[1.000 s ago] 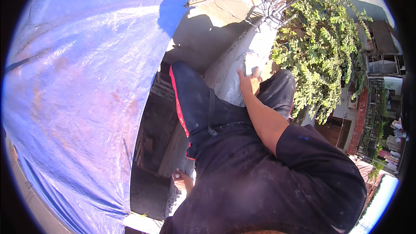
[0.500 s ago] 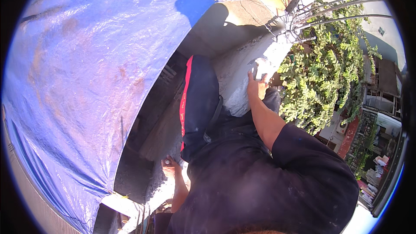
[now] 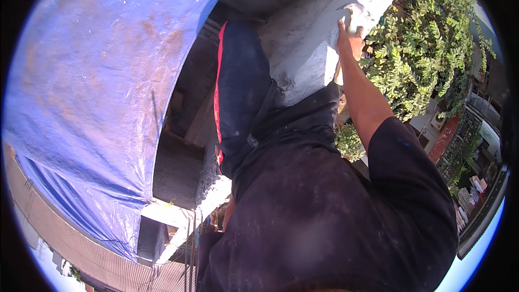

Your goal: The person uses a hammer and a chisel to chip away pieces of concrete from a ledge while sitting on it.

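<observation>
While we're looking down past our two dark trouser legs (image 3: 243, 75), we're counting one bare right hand (image 3: 353, 44), out on the far right over the white ledge (image 3: 303, 43). Its thumb and fingers are closing narrowly around one curved-headed tool (image 3: 354, 10), something like a hammer; glare is washing out the detail, so we're not swearing to it. That tool is sitting just above or against the ledge's far right part, we can't tell which. Our left hand is hiding past our body, with only a bit of left forearm (image 3: 229, 215) peeking out on the near left, so we can't tell whether it's gripping anything.

Other counts: one big blue tarp (image 3: 97, 75) is covering the left side, and one large mass of leafy branches (image 3: 416, 59) is filling the right. At least three thin upright rods (image 3: 190, 249) are standing near left, and several more, too tangled for us to count, are poking out far right. One corrugated roof (image 3: 92, 232) is running along the near left.

As for writing, one red stripe (image 3: 217, 97) is running down the left trouser leg, its faint marks blurring too much for us to read. One small blue mark (image 3: 404, 142) is showing on our right sleeve (image 3: 403, 157).
</observation>
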The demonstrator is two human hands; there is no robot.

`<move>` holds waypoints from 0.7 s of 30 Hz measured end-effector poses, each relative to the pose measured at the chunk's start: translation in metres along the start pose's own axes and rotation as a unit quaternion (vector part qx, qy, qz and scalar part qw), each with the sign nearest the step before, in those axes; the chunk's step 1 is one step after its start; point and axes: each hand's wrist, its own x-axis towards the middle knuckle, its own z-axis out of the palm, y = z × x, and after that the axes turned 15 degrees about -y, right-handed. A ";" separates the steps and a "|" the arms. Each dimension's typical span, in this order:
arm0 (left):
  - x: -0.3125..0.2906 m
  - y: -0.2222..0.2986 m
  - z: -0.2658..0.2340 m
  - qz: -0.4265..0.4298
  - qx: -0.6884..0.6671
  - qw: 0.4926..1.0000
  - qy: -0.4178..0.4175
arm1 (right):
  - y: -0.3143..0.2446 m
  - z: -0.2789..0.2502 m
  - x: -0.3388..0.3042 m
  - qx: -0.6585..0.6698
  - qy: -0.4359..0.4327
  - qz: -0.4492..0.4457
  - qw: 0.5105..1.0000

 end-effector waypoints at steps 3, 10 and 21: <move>-0.002 -0.008 -0.003 0.025 -0.025 0.999 -0.010 | 0.003 0.003 0.001 -0.003 0.009 -0.002 1.000; -0.001 -0.028 -0.010 0.084 -0.142 0.986 -0.012 | -0.005 0.009 -0.012 0.024 -0.006 -0.037 0.999; 0.039 -0.105 -0.073 0.164 -0.036 0.984 0.064 | 0.034 0.006 0.011 0.067 -0.099 -0.127 0.985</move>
